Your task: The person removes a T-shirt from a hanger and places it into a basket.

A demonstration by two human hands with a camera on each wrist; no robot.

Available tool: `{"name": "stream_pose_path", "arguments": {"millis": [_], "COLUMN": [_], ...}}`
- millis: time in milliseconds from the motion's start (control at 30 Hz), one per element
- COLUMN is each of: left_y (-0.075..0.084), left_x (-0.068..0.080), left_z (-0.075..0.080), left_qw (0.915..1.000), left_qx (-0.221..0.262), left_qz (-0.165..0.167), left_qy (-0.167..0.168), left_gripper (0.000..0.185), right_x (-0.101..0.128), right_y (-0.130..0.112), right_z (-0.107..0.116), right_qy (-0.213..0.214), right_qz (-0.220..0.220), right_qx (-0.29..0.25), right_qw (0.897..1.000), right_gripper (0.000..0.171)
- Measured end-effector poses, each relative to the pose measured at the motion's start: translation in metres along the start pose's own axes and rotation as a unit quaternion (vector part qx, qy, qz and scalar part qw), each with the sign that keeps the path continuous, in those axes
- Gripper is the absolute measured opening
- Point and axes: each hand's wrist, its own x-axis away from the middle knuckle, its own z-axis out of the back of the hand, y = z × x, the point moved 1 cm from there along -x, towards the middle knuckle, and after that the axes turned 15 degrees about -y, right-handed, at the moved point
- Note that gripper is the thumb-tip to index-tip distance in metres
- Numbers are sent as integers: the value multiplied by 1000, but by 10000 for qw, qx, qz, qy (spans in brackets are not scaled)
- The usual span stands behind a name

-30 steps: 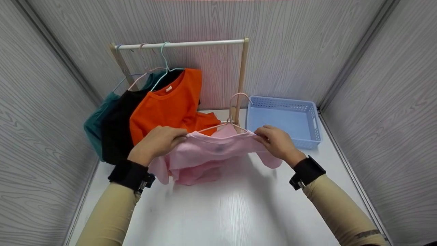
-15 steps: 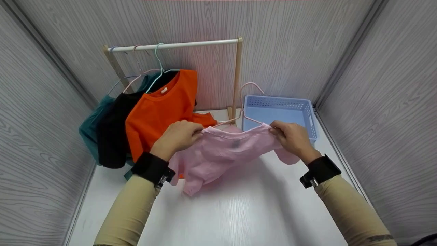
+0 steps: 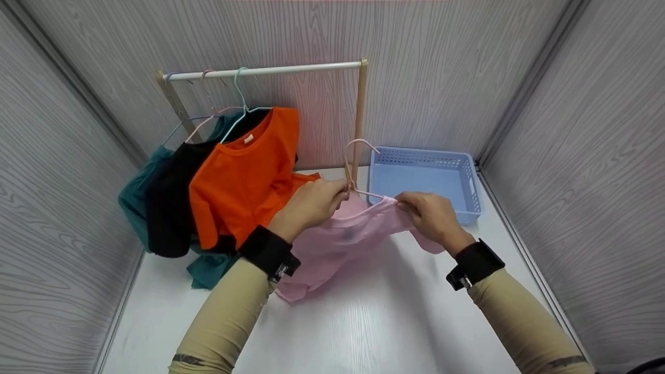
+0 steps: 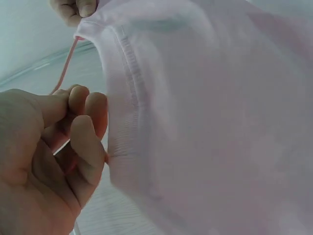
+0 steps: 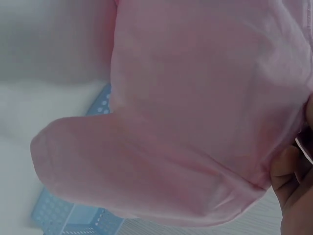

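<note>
Left hand has slid up to pinch the pink hanger — right hand grips the pink shirt; collar could slip off.

Both beige-sleeved arms reach forward, black bands at the wrists; left hand curls its fingers tight, right hand pinches, knuckles up, close together.
</note>
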Motion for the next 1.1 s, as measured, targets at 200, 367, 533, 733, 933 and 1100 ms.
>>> {"name": "stream_pose_path", "arguments": {"millis": [200,367,533,733,933,1100], "left_y": [-8,-20,-35,-48,-53,-54], "left_x": [4,13,26,38,44,46], "left_z": [-6,-6,-5,-3,-3,-1], "left_qw": [10000,9991,9990,9996,9994,9982], "left_qx": [82,213,241,245,273,488], "left_qz": [16,-270,-255,-166,-196,-297], "left_qy": [36,265,289,27,35,173], "left_gripper": [20,18,17,17,19,19], "right_x": [2,5,14,25,34,37], "right_y": [4,17,35,47,54,57], "right_z": [-4,-2,-4,-8,-8,-10], "right_qy": [-45,157,136,-127,-13,-9], "right_qz": [419,422,445,473,500,458], "right_qx": [-132,-226,-405,-496,-547,-603], "right_qw": [9990,9987,9981,9976,9973,9971], "right_gripper": [17,13,11,11,10,11]}}
